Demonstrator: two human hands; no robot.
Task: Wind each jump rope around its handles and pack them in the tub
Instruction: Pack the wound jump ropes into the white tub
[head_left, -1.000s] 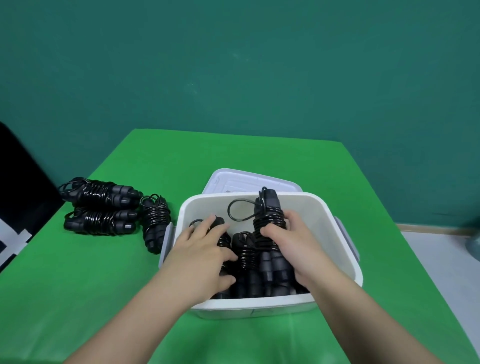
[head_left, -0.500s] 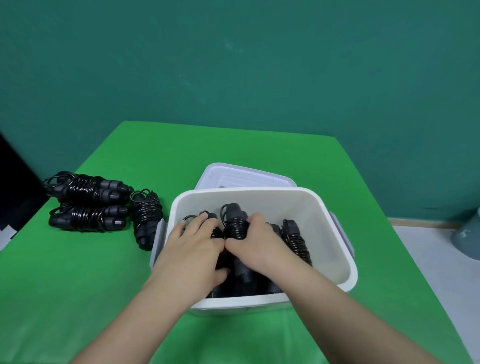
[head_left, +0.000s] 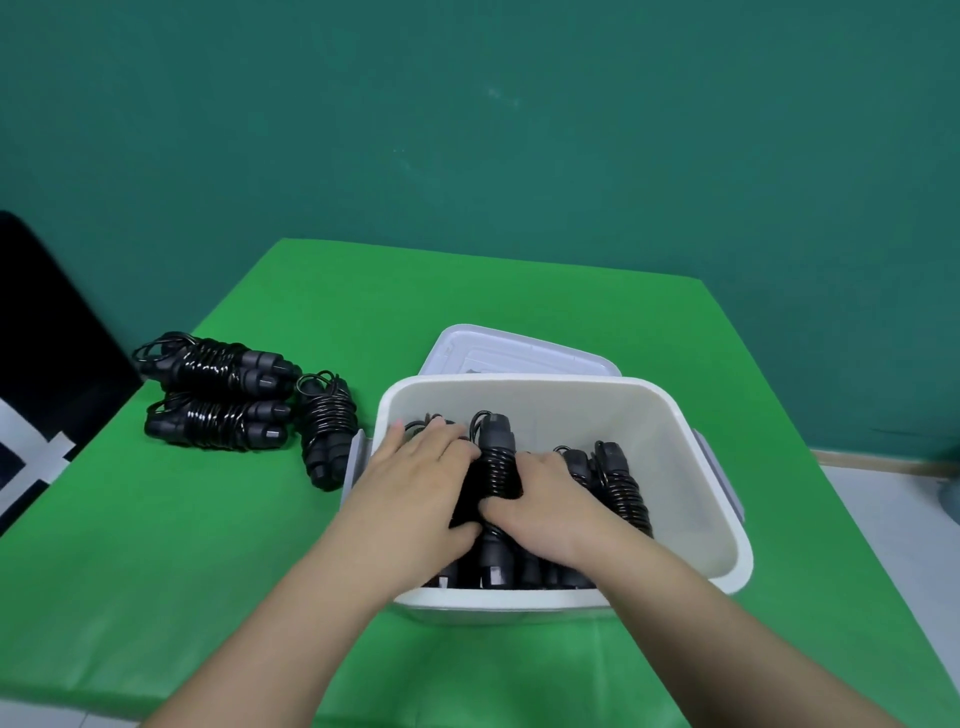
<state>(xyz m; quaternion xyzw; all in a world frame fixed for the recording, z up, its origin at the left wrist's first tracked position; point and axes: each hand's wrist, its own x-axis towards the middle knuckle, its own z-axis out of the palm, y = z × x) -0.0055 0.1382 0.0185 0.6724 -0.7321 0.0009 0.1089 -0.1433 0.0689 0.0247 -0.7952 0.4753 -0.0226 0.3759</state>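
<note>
A white tub (head_left: 519, 383) stands on the green table and holds several black wound jump ropes lying side by side. My right hand (head_left: 550, 501) grips the middle jump rope (head_left: 496, 454), thumb across its coils and fingers down its right side. My left hand (head_left: 410, 483) rests flat on the ropes at the tub's left side, its thumb against the same bundle. Two more bundles (head_left: 621, 480) show to the right of my right hand. Three wound ropes lie on the table left of the tub: two stacked (head_left: 218, 364) (head_left: 218, 423) and one nearer the tub (head_left: 327, 431).
The tub's pale lid (head_left: 519, 353) lies flat just behind the tub. A black panel (head_left: 47, 332) stands beyond the table's left edge. The teal wall is behind; pale floor shows at the right. Grey clip handles (head_left: 719, 467) stick out from the tub's sides.
My right hand has lowered the upright rope bundle down into the tub between the others, then slid back along it. My left hand has stayed on the ropes at the left.
</note>
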